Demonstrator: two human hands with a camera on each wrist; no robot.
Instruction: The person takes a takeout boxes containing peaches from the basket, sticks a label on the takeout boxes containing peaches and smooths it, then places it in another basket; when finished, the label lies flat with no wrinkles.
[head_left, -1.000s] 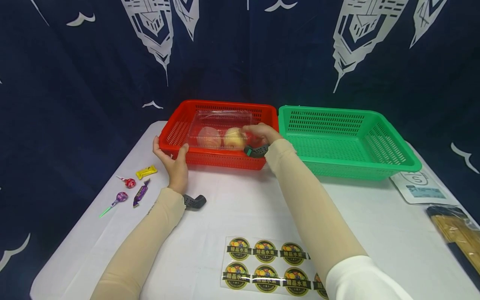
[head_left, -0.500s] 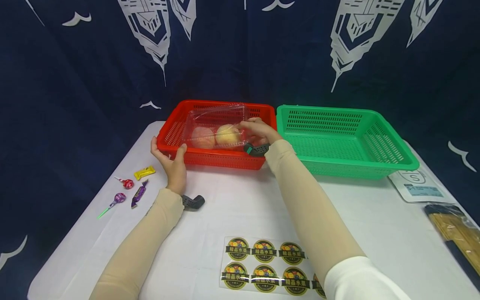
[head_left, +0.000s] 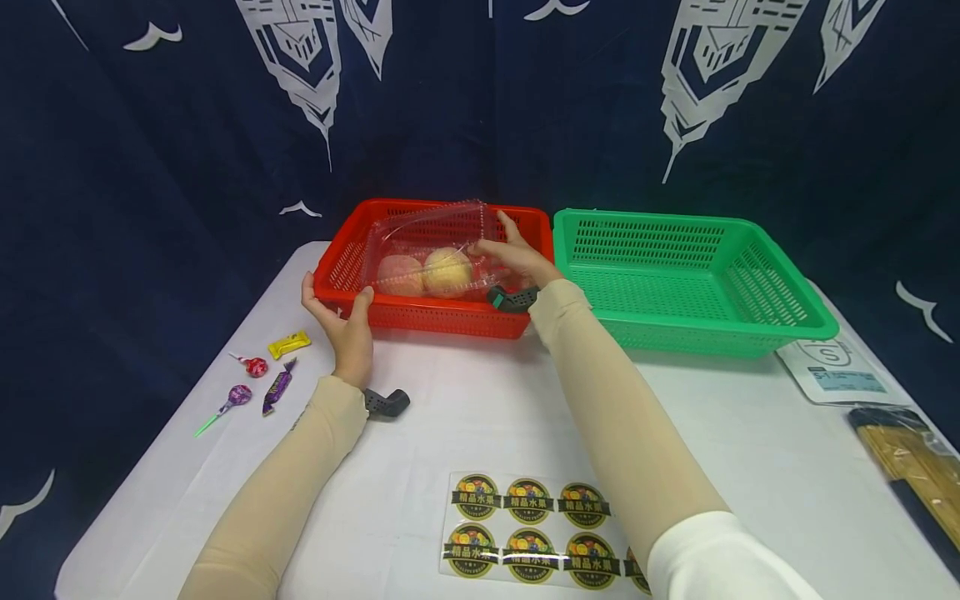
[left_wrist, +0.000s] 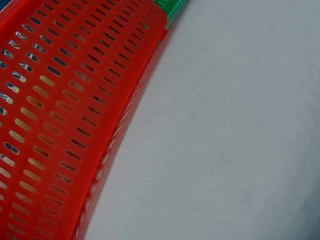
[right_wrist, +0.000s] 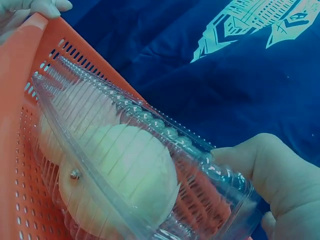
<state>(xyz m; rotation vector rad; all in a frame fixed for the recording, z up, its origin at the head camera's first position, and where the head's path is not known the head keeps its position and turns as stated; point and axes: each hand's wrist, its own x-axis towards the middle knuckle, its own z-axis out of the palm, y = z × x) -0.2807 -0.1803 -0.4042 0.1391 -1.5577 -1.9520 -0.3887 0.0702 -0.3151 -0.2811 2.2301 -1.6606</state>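
Dark blue cloth with white prints hangs behind a white table (head_left: 465, 417). From the head view, the right hand (head_left: 517, 258) pinches the near right end of a clear box (head_left: 435, 246) that holds two pale fruits (head_left: 423, 273). The box is tilted above the red basket (head_left: 352, 258), and its long axis runs leftward from the grip, across the basket. The left hand (head_left: 341, 321) is curled round the basket's near left corner, thumb over the rim. The right hand is the only one on the box; the left lies well to the box's left and lower. A green basket (head_left: 787, 317) sits just to the right of the grip, touching or nearly touching the red one. Sweets (head_left: 262, 375) lie left of the left hand, a sticker sheet (head_left: 532, 525) near the person, and packets (head_left: 840, 371) far right.

The left wrist view shows only the red basket's slotted wall (left_wrist: 60, 120) against the table (left_wrist: 230, 140); the hand itself is out of frame.

In the right wrist view, the thumb (right_wrist: 265, 165) presses the box's ribbed lid (right_wrist: 150, 130), with the fruits (right_wrist: 125, 175) just beyond the grip. The box is closed, and the basket rim (right_wrist: 15, 65) lies past it.
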